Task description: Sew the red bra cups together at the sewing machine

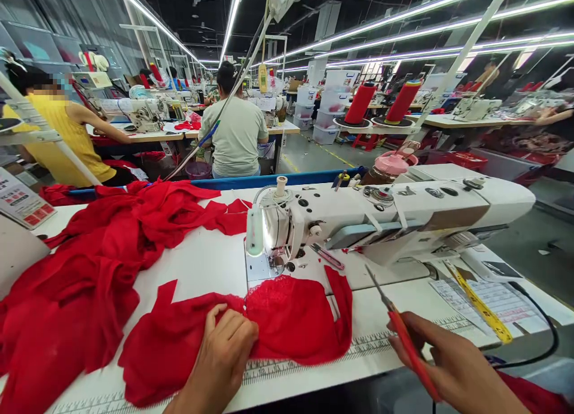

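Note:
My left hand [222, 354] rests on a red lace garment piece [287, 324] lying on the white sewing table [210, 264], fingers curled and pressing the fabric down. My right hand [448, 366] is closed around a red-handled thread snip [403, 333], its metal tip pointing up toward the machine. The white sewing machine [385, 216] stands just behind the garment, its needle area at the left end. A large heap of red fabric [89, 270] lies to the left.
A yellow tape measure [482, 306] and a printed sheet lie at the right of the table. Red thread cones [361, 103] stand behind. Other people sit at machines: one in yellow [67, 133] at left, one in grey [235, 133] ahead.

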{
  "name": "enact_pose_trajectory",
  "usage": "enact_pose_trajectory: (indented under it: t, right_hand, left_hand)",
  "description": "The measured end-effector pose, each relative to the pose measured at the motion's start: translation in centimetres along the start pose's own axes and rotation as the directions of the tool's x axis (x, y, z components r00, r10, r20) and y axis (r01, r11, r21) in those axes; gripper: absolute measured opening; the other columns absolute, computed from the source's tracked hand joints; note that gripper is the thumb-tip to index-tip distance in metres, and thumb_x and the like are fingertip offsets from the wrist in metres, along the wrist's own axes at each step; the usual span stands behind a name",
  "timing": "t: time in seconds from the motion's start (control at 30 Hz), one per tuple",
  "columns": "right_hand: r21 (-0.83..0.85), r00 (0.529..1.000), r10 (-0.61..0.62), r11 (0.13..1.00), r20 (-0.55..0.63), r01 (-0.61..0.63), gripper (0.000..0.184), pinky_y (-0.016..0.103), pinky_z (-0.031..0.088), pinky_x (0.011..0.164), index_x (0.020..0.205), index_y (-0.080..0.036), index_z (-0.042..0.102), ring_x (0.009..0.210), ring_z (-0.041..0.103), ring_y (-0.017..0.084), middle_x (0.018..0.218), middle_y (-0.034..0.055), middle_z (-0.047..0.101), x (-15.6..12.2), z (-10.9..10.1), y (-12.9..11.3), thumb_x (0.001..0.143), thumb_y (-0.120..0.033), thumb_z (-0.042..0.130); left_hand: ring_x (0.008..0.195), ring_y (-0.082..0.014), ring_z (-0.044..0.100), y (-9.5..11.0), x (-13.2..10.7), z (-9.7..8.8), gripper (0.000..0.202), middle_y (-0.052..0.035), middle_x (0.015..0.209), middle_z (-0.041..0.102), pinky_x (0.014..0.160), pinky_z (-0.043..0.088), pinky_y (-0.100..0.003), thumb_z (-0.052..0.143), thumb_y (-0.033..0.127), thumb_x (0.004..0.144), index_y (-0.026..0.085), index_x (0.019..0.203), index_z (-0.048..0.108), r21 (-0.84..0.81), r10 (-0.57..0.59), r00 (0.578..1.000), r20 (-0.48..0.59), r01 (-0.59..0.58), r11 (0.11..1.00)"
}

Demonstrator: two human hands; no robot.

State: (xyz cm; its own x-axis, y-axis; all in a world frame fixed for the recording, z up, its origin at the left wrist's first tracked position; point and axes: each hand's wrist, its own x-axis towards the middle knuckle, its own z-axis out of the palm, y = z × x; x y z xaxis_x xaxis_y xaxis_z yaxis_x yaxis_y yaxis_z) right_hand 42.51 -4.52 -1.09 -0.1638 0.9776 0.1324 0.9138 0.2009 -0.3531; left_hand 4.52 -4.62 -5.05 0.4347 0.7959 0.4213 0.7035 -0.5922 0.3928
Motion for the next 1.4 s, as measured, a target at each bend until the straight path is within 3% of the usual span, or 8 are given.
enact_pose_trajectory:
  t: [0.1,0.17,0.33,0.5,0.83,1.03,1.17,1.4]
  right_hand:
    - [0.090,0.958,-0.178,0.983,0.225,0.161,0.015,0.028,0.046,0.056,0.096,-0.025,0.061,0.063,0.065,0.019,0.079,0.0034,0.070,0.8,-0.6,-4.0,0.095,-0.033,0.049]
    - [0.038,0.919,-0.238,0.970,0.313,0.239,0.017,0.030,0.043,0.056,0.090,-0.024,0.060,0.066,0.066,0.021,0.078,0.0030,0.070,1.2,-0.5,-6.7,0.089,-0.041,0.063]
    - [-0.143,0.864,-0.371,0.888,0.340,0.438,0.025,0.034,0.031,0.052,0.086,-0.022,0.064,0.061,0.067,0.024,0.077,0.0041,0.072,2.0,0.9,-10.6,0.079,-0.045,0.072]
    - [-0.245,0.825,-0.380,0.828,0.418,0.505,0.020,0.036,0.017,0.051,0.083,-0.022,0.065,0.056,0.066,0.026,0.073,0.0048,0.073,2.7,1.9,-11.0,0.080,-0.041,0.068]
    - [-0.253,0.804,-0.426,0.795,0.414,0.552,0.019,0.036,0.013,0.051,0.080,-0.022,0.064,0.053,0.065,0.022,0.071,0.0021,0.073,3.3,2.1,-11.0,0.081,-0.038,0.074]
    - [-0.182,0.833,-0.431,0.840,0.348,0.511,0.048,0.033,0.021,0.050,0.083,-0.021,0.062,0.055,0.066,0.023,0.072,0.0028,0.071,3.4,2.1,-11.0,0.075,-0.067,0.075]
    - [-0.221,0.822,-0.429,0.820,0.373,0.528,0.052,0.035,0.022,0.049,0.083,-0.020,0.063,0.056,0.066,0.026,0.073,0.0056,0.070,3.5,2.5,-11.5,0.074,-0.071,0.072]
    - [-0.246,0.805,-0.405,0.806,0.434,0.538,0.034,0.035,0.020,0.050,0.087,-0.021,0.064,0.060,0.069,0.027,0.076,0.0041,0.072,4.3,3.5,-12.4,0.083,-0.053,0.073]
  left_hand:
    - [0.078,-0.0151,0.060,-0.1,0.0,-0.3,0.021,0.0034,0.080,0.063,0.105,0.032,-0.044,0.046,0.004,0.095,0.023,0.097,0.056,0.021,0.003,1.000,0.004,-0.003,1.000]
    - [0.078,-0.0154,0.061,-0.2,0.1,-0.4,0.022,0.0035,0.081,0.064,0.106,0.031,-0.046,0.045,0.005,0.095,0.023,0.097,0.056,0.043,0.012,1.000,0.001,-0.012,0.999]
    - [0.077,-0.0155,0.062,-0.2,0.0,-0.2,0.023,0.0039,0.081,0.065,0.108,0.030,-0.048,0.043,0.005,0.095,0.024,0.095,0.056,0.073,0.013,1.000,-0.021,-0.011,0.997]
    - [0.078,-0.0151,0.060,-0.2,-0.1,0.0,0.023,0.0032,0.082,0.066,0.110,0.027,-0.052,0.041,0.006,0.098,0.024,0.096,0.055,0.069,0.015,1.000,-0.009,-0.014,0.998]
    - [0.077,-0.0147,0.062,-0.4,-0.2,0.0,0.021,0.0045,0.083,0.066,0.112,0.026,-0.054,0.044,0.005,0.097,0.024,0.099,0.054,0.032,-0.004,1.000,-0.008,0.004,0.999]
    - [0.077,-0.0145,0.066,-0.1,0.1,-0.1,0.014,0.0037,0.084,0.067,0.109,0.037,-0.048,0.045,0.013,0.099,0.023,0.098,0.054,-0.063,-0.098,0.994,-0.048,0.095,0.993]
    - [0.081,-0.0153,0.068,-0.2,0.1,0.0,0.014,0.0029,0.088,0.069,0.110,0.036,-0.049,0.044,0.013,0.100,0.024,0.101,0.053,-0.105,-0.109,0.991,-0.074,0.101,0.989]
    - [0.094,-0.0171,0.069,-0.3,0.0,-0.1,0.013,0.0001,0.100,0.072,0.110,0.034,-0.050,0.045,0.014,0.100,0.026,0.101,0.051,-0.118,-0.105,0.993,-0.049,0.099,0.988]
